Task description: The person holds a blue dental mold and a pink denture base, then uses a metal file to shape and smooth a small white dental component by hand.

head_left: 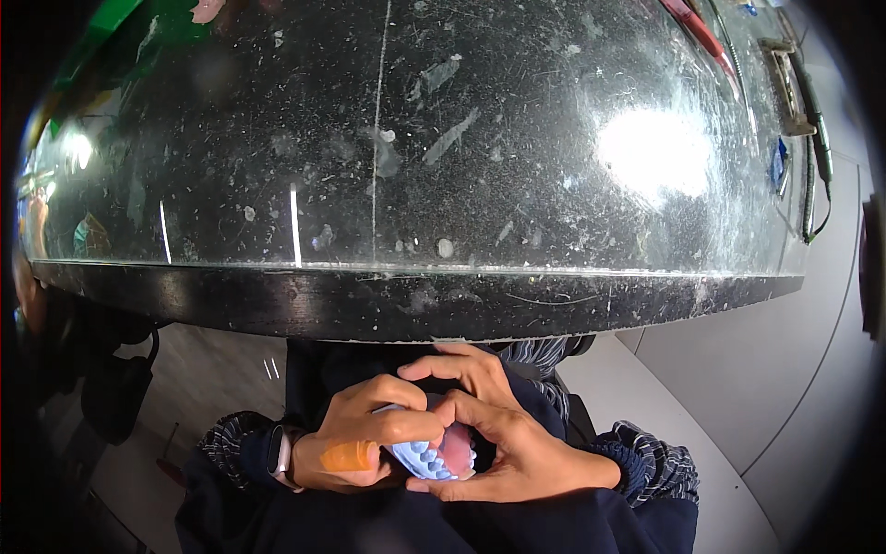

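A pale blue dental cast with a pink base piece on it sits between my hands, held low over my lap just beyond the bench edge. My left hand grips it from the left, its fingers bent over the top and partly hiding it; an orange wrap covers part of one digit. My right hand wraps round it from the right, with fingers curled near the top and the lowest digit under the cast's near side.
A scratched black bench top spans the upper view. A red tool, a wooden holder and a corded pen-like handpiece lie at its right. A green item is at the upper left. A black bag-like shape stands below left.
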### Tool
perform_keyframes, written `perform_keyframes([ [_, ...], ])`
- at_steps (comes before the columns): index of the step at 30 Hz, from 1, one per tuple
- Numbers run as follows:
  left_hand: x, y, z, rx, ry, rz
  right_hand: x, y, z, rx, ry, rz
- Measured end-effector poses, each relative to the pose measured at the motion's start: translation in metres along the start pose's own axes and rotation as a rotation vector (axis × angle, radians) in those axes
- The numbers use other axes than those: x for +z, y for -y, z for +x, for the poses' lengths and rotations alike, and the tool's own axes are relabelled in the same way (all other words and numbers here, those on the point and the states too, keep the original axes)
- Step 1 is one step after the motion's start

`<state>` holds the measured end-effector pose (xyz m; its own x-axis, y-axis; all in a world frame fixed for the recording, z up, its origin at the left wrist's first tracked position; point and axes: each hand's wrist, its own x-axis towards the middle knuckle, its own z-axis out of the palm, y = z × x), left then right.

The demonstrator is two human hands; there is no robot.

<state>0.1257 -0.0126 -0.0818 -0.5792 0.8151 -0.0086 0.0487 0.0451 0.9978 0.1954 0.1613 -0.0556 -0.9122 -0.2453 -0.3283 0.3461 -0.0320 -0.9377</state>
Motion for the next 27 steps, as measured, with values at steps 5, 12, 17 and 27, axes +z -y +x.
perform_keyframes([
  [5, 0.001, 0.001, 0.001, 0.021, 0.002, 0.006, -0.003, -0.003, 0.0, -0.045, 0.03, -0.007],
  [12, 0.004, 0.001, 0.011, 0.095, -0.059, -0.002, -0.005, -0.004, -0.001, -0.005, 0.054, -0.049],
  [17, 0.005, 0.003, 0.007, 0.111, -0.1, 0.063, -0.012, -0.003, -0.004, -0.084, 0.027, -0.163],
  [27, 0.004, 0.004, 0.006, 0.121, -0.142, -0.033, -0.02, 0.004, -0.008, -0.269, -0.172, -0.336],
])
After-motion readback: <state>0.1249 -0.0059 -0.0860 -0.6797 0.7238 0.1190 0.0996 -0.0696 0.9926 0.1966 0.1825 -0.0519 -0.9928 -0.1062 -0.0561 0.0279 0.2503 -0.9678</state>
